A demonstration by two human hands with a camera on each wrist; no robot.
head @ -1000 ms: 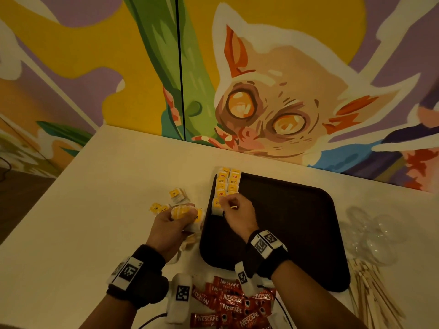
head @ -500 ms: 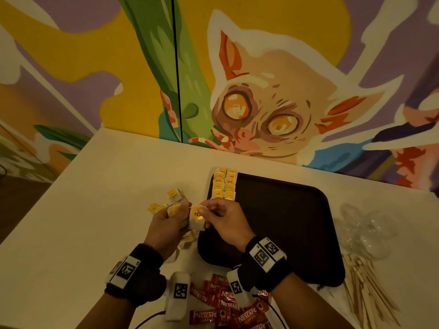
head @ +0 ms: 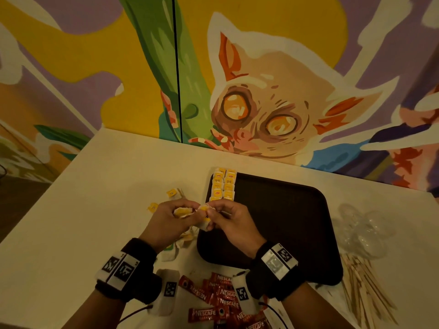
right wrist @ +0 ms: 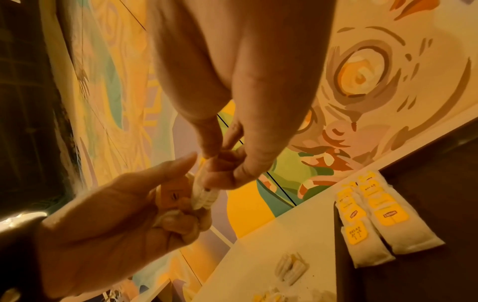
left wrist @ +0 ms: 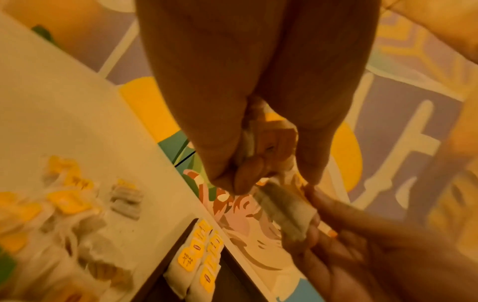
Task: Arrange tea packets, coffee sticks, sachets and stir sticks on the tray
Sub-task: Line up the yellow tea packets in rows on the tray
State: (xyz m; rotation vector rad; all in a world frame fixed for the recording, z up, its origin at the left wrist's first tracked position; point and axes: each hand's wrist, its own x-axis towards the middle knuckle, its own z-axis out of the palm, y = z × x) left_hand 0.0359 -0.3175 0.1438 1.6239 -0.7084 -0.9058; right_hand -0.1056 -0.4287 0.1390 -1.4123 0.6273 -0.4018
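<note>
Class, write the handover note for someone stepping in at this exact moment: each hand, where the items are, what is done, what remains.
Left hand grips a bunch of tea packets.
Right hand pinches one tea packet beside it, over the tray's left edge.
Done: two rows of tea packets along the tray's far-left edge.
Left: loose tea packets on the table, coffee sticks near you, stir sticks right of the tray.

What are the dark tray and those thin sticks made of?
The tray looks like dark brown plastic: smooth, matte, with rounded moulded corners. The stir sticks seem to be pale wood: thin, flat, straight and dull, though the picture is too dim to be sure.
</note>
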